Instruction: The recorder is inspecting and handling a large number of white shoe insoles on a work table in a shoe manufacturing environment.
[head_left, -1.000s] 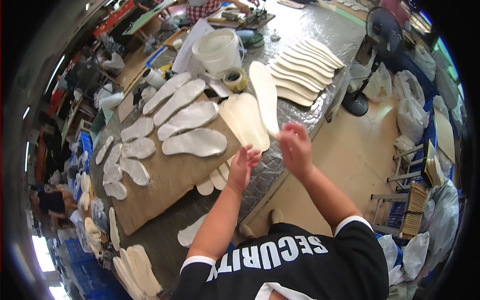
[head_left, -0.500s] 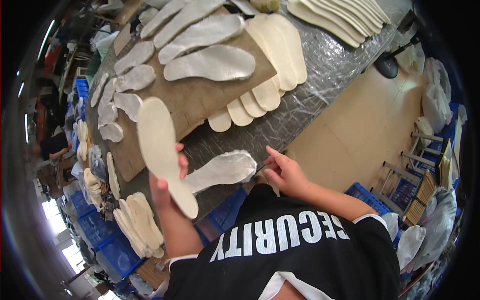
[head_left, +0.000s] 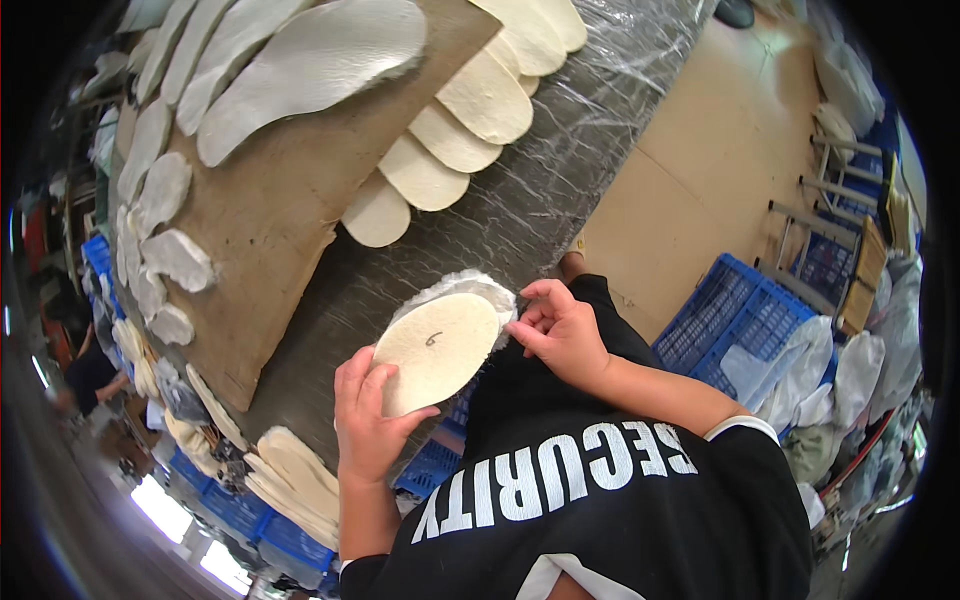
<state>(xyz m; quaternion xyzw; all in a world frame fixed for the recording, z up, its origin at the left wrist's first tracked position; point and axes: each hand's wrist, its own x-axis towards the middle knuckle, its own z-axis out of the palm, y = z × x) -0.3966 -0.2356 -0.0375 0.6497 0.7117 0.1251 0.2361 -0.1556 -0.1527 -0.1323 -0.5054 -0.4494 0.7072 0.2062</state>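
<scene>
A cream insole with a dark handwritten mark is in my left hand, fingers on its left edge and thumb along its near edge. It lies over a silvery-white insole with ragged, fluffy edges and hides most of it. My right hand is at the right end of that fluffy insole. Its thumb and fingertips are pinched at the rim, with the other fingers curled in.
A brown board bears several silvery insoles. Cream insoles fan out along its edge on the plastic-covered table. More insoles are stacked at lower left. Right of me are a blue crate and a metal rack.
My left hand has brought the cream insole, earlier held up to the left, over the fluffy one. My right hand has closed in on the fluffy insole's end. The view has shifted.
</scene>
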